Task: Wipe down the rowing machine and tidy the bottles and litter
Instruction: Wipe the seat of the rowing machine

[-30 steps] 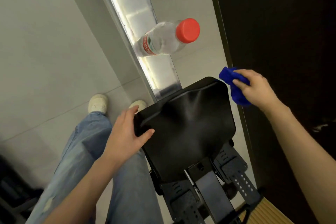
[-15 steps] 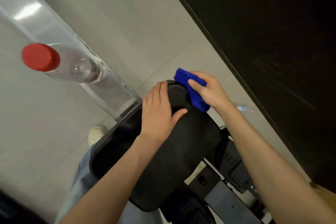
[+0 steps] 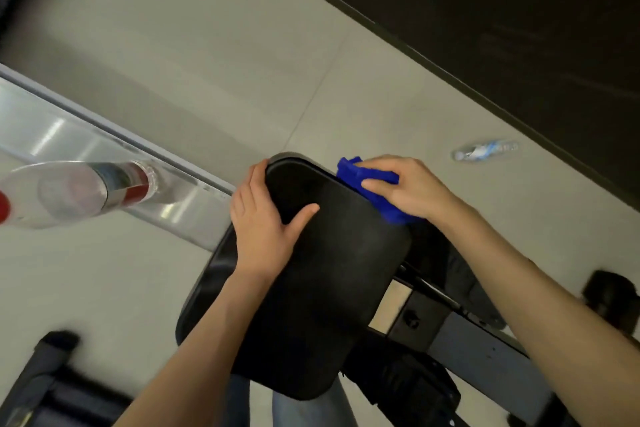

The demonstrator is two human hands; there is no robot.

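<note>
The rowing machine's black padded seat (image 3: 322,288) fills the middle of the view, on its silver rail (image 3: 86,149). My left hand (image 3: 266,225) grips the seat's far left edge, thumb on top and fingers over the rim. At the seat's far right edge my right hand (image 3: 405,187) holds a bunched blue cloth (image 3: 374,191) against the padding. A clear bottle with a red label (image 3: 72,194) stands on the rail at the left. A second clear bottle (image 3: 485,151) lies on the floor at the right.
Pale tiled floor (image 3: 242,62) surrounds the machine. A dark wall (image 3: 485,28) runs along the upper right. The machine's black frame and footrests (image 3: 433,340) sit below the seat. Dark equipment (image 3: 45,378) shows at the lower left.
The view has swung left. My left hand shifted from the seat's near corner to its far edge. My right hand brought the cloth from beside the seat onto its far right edge.
</note>
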